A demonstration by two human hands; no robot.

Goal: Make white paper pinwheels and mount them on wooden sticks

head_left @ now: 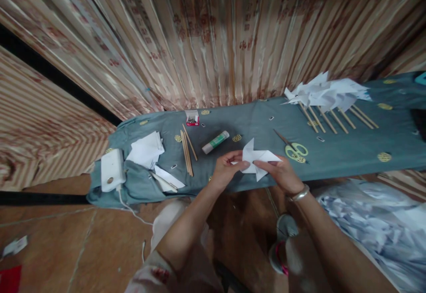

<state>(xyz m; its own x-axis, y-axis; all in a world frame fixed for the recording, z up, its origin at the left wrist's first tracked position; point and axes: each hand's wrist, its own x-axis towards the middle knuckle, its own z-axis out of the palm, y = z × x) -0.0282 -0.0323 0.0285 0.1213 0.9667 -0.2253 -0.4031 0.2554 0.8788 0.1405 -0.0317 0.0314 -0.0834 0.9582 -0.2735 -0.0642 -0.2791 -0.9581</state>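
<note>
A white folded paper pinwheel (252,154) is held between both hands over the table's front edge. My left hand (228,166) pinches its left side, thumb on top near the middle. On the right side, my right hand (281,172) grips it the same way, thumb tip close to the centre. Just beyond my left hand lies a glue stick (215,142) with a green label. Scissors (292,146) with light green handles rest beyond my right hand. Several thin wooden sticks (186,151) lie to the left, beside a small red open box (192,118) with small metal bits inside.
Finished-looking pinwheels (328,93) on sticks lie heaped at the table's far right. White paper sheets (146,149) and a white corded device (112,169) are at the left end. A curtain (213,40) hangs along the back. A pale plastic bag (376,213) stands at lower right.
</note>
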